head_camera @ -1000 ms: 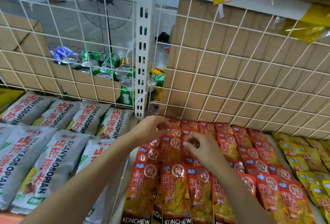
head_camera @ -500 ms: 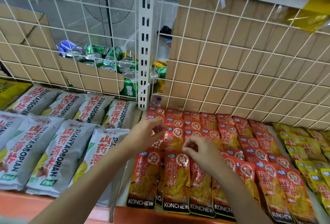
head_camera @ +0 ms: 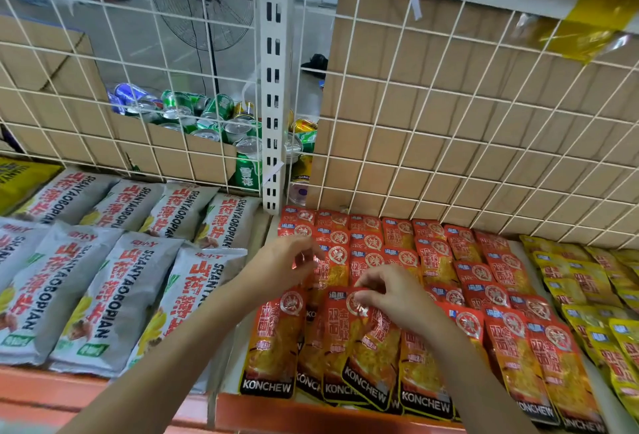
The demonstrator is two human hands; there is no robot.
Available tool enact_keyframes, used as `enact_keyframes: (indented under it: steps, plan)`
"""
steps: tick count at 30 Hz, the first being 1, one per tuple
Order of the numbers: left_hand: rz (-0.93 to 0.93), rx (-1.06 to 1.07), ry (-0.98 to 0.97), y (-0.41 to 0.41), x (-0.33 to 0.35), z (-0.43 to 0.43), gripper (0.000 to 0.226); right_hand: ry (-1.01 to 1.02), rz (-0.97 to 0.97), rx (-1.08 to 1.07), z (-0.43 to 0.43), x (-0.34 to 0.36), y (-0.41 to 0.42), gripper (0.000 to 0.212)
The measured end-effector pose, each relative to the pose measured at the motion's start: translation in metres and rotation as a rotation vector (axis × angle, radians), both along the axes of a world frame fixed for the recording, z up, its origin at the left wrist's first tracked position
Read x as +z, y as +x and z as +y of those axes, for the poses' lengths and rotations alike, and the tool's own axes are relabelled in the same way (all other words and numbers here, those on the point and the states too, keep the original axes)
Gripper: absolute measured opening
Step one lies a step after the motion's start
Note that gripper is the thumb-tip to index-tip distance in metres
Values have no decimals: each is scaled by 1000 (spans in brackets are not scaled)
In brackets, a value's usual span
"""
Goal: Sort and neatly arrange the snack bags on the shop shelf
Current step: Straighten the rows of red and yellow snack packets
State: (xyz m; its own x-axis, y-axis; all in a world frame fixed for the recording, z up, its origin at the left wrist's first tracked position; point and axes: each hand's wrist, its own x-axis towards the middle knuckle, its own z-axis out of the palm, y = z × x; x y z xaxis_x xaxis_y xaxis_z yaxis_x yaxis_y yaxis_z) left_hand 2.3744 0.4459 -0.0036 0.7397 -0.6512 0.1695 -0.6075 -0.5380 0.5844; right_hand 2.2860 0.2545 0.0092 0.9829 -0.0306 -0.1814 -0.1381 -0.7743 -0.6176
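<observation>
Red KONCHEW snack bags [head_camera: 435, 260] lie in overlapping rows on the shelf's middle section. My left hand [head_camera: 288, 260] is over the left column, its fingertips pinching the shiny top edge of a red bag [head_camera: 332, 267] in the second row. My right hand [head_camera: 397, 292] pinches the top of a front-row red bag [head_camera: 366, 347], which lies tilted across its neighbours with its bottom swung to the right. Both forearms reach in from the lower edge.
Grey SHANYAOBOPIAN bags [head_camera: 114, 295] fill the section on the left, and yellow bags [head_camera: 587, 288] lie on the right. A white wire grid [head_camera: 449, 122] and a white upright post [head_camera: 275, 87] back the shelf, with drink cans [head_camera: 214, 115] behind. The orange shelf lip [head_camera: 311, 413] runs along the front.
Both hands have drawn back from the rear rows toward the front of the red bags. The bag under my right hand now sits tilted. More of the shelf's front edge is in view.
</observation>
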Motion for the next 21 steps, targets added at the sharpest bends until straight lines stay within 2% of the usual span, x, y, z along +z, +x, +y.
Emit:
enact_keyframes:
  steps: [4, 10, 15, 18, 21]
  plan:
    - [-46, -109, 192, -4, -3, -10, 20, -20, -4, 7, -4, 0, -2, 2]
    - [-124, -170, 341, -6, -6, -20, 30, -15, 0, 13, -12, -3, -5, 9]
    - [-139, -177, 381, -6, -6, -25, 30, -32, 2, 45, -18, -2, -5, 16]
    - [-116, -167, 371, -6, -6, -27, 24, -44, 1, 53, -22, -1, -5, 13]
    - [-129, -156, 344, -4, -9, -29, 17, -56, 9, 47, -28, -1, -3, 20]
